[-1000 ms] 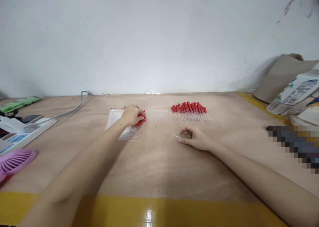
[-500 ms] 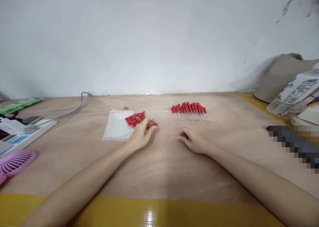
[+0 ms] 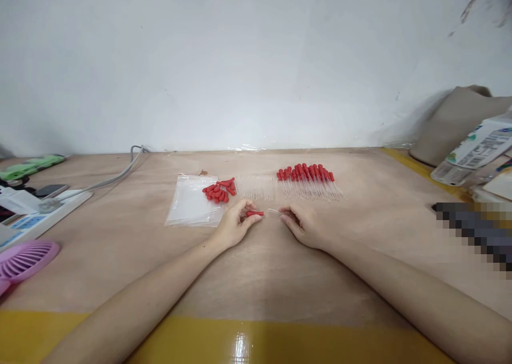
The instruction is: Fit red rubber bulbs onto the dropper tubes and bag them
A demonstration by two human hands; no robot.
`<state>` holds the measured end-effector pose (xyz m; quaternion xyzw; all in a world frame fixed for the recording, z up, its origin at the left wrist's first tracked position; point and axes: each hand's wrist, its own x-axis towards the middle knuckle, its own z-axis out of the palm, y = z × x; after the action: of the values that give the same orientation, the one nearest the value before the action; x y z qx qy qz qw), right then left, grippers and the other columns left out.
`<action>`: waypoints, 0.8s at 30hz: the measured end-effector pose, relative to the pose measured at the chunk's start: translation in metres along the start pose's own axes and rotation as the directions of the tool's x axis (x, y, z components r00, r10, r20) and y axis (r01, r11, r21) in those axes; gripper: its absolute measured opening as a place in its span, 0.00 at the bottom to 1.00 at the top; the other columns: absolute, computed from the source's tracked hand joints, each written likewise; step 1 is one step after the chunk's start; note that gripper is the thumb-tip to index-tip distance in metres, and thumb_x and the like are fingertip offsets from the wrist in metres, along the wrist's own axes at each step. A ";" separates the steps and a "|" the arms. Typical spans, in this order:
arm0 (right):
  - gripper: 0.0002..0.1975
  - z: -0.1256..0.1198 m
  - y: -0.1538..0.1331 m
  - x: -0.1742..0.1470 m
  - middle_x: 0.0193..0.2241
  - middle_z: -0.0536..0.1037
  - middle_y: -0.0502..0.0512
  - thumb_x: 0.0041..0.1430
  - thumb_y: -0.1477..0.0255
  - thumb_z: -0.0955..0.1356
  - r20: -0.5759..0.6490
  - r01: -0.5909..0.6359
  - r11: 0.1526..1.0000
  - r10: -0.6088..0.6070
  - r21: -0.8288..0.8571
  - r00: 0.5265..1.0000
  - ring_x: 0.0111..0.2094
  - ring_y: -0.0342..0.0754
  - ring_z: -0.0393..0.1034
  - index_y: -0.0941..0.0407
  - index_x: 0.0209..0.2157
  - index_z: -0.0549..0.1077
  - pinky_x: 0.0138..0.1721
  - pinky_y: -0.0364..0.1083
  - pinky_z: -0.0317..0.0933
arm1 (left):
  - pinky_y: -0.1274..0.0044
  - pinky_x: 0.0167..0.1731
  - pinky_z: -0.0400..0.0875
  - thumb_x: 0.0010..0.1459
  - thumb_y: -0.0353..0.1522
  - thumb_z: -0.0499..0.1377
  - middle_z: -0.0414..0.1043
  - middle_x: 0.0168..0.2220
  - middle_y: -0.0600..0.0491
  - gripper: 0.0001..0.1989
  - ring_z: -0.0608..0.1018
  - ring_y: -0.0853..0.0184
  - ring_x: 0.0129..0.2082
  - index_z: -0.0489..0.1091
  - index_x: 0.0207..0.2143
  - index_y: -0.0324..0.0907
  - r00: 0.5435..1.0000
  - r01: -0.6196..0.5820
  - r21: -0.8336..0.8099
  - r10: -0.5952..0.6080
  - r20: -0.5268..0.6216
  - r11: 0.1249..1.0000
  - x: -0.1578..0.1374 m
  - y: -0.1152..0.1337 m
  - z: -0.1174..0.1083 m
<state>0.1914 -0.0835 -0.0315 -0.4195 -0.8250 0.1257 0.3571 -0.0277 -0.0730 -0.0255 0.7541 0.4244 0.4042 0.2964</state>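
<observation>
Between thumb and fingers, my left hand (image 3: 237,224) pinches a red rubber dropper bulb (image 3: 255,213), its narrow end pointing right. Facing it, my right hand (image 3: 303,224) grips a clear glass dropper tube (image 3: 273,211) whose end points left, a small gap away from the bulb. Loose red bulbs (image 3: 218,192) lie in a heap on a clear plastic bag (image 3: 190,201), behind my left hand. Bare glass tubes (image 3: 256,187) are laid in a row beyond both hands. To their right rests a row of droppers with red bulbs (image 3: 308,178) fitted on top.
A power strip (image 3: 44,217) with a grey cable, a pink fan (image 3: 28,260) and a green packet (image 3: 32,167) are on the left. A plastic bottle (image 3: 472,151) and a beige container (image 3: 444,127) stand at the right. Yellow tape (image 3: 200,340) runs along the front edge.
My left hand has moved right and nearer, away from the bulb heap, carrying the red bulb. My right hand has shifted slightly; the tube in it now shows a wider end toward the bulb.
</observation>
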 end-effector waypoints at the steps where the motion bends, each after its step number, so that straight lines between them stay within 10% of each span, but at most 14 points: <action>1: 0.08 0.001 0.000 0.000 0.31 0.74 0.54 0.59 0.70 0.60 -0.004 0.011 1.000 -0.011 -0.001 1.000 0.31 0.46 0.68 0.55 0.38 0.68 0.31 0.45 0.61 | 0.75 0.33 0.71 0.54 0.34 0.58 0.72 0.35 0.50 0.08 0.76 0.67 0.33 0.64 0.35 0.40 1.000 -0.003 -0.002 0.003 -0.002 1.000 0.000 0.000 0.000; 24: 0.10 0.000 0.009 0.006 0.32 0.76 0.51 0.61 0.71 0.61 0.055 0.216 0.976 -0.216 0.000 0.975 0.32 0.44 0.68 0.52 0.35 0.73 0.40 0.47 0.54 | 0.76 0.36 0.70 0.58 0.37 0.53 0.76 0.35 0.53 0.11 0.77 0.66 0.34 0.73 0.38 0.43 0.982 -0.117 0.156 0.091 0.166 0.981 -0.005 0.009 -0.001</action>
<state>0.1947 -0.0738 -0.0332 -0.3248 -0.8755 0.0952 0.3449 -0.0263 -0.0812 -0.0198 0.8269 0.3916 0.3217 0.2438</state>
